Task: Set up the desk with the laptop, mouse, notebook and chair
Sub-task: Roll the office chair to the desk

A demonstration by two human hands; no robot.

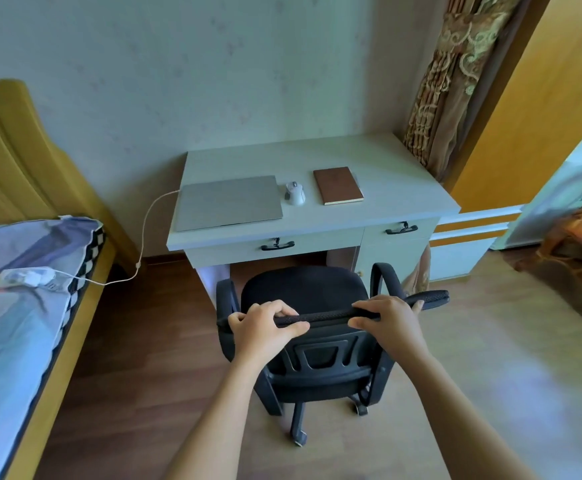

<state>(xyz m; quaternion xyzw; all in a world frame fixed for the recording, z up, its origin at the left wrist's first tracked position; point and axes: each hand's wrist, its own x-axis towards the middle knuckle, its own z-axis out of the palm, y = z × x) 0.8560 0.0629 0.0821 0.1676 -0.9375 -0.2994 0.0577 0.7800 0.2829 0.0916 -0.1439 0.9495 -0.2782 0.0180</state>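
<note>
A black office chair on castors stands in front of the pale desk, its seat facing the kneehole. My left hand and my right hand both grip the top edge of the chair's backrest. On the desk a closed grey laptop lies at the left, with a white cable plugged into its left side. A white mouse sits just right of the laptop. A closed brown notebook lies to the right of the mouse.
A wooden-framed bed runs along the left, with a white power strip on it feeding the laptop cable. A patterned curtain and an orange door frame stand at the right. Wood floor surrounds the chair.
</note>
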